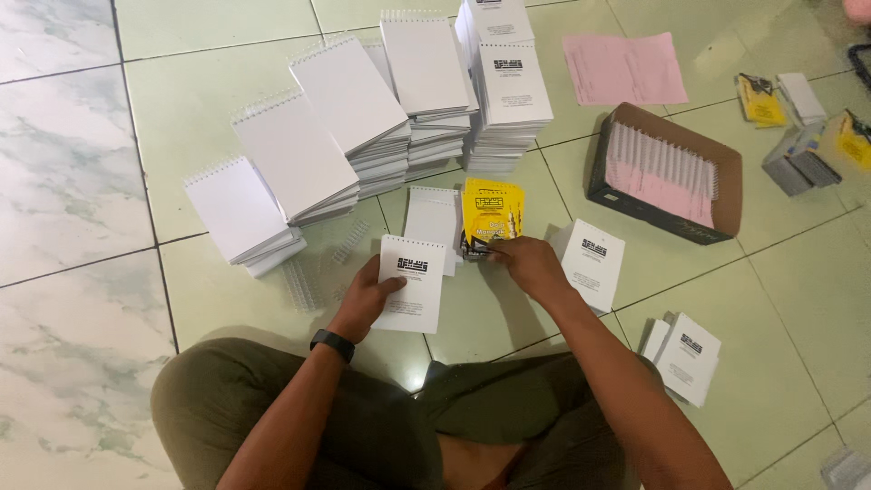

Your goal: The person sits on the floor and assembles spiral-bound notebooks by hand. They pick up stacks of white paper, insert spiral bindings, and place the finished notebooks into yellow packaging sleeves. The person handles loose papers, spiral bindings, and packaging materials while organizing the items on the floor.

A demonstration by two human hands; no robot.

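Hands at work over the tiled floor (82, 299): my left hand (367, 295) pinches the left edge of a small white notepad (413, 283) with a dark emblem on its cover, thumb on top, fingers beneath, so the grip is closed on the pad. My right hand (526, 263) rests fingertips-down on the lower edge of a stack of yellow covers (492, 218); whether those fingers have closed on a sheet I cannot tell. The yellow stack lies just beyond and slightly left of my right hand, touching it, and well nearer that hand than the left one. Its long axis runs away from me, top edge pointing toward the tall piles of spiral-bound white pads (363, 118). The held notepad lies the same way, binding edge farthest from me. A dark box (667, 172) of pink sheets sits to the right, apart.
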